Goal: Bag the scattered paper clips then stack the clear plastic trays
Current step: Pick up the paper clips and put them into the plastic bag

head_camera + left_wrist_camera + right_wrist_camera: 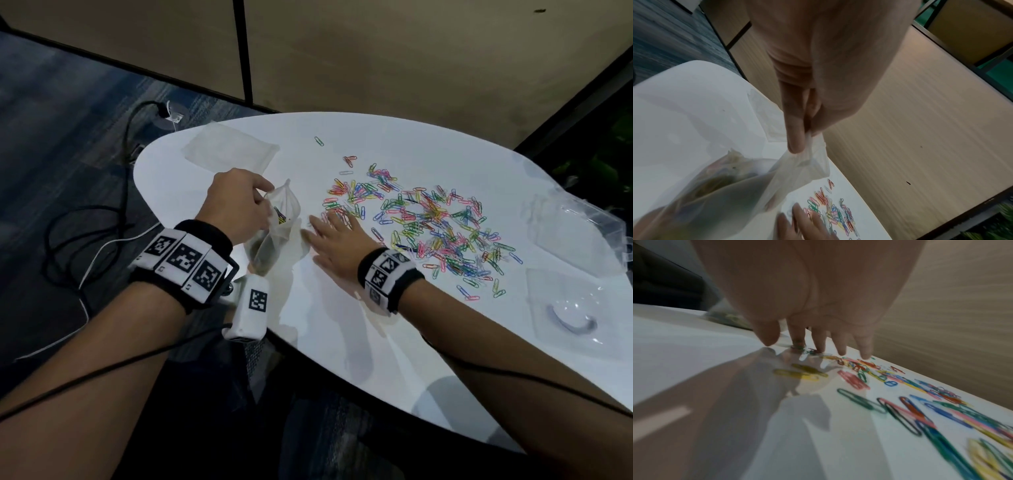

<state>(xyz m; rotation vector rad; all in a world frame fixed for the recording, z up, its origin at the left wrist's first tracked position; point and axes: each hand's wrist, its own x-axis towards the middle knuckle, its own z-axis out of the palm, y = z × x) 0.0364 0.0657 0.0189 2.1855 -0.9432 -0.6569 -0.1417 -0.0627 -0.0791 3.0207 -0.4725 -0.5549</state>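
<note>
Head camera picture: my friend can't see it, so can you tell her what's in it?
A left hand holds a clear bag open at a white table edge while the right hand lies flat beside scattered colourful paper clips. Clear plastic trays sit far right.

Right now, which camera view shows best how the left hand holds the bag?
The left wrist view: the left hand pinches the bag rim between thumb and finger, close up. The head view shows the hand at the bag mouth, but the pinch is hidden. The right wrist view shows only a blurred bit of bag.
</note>
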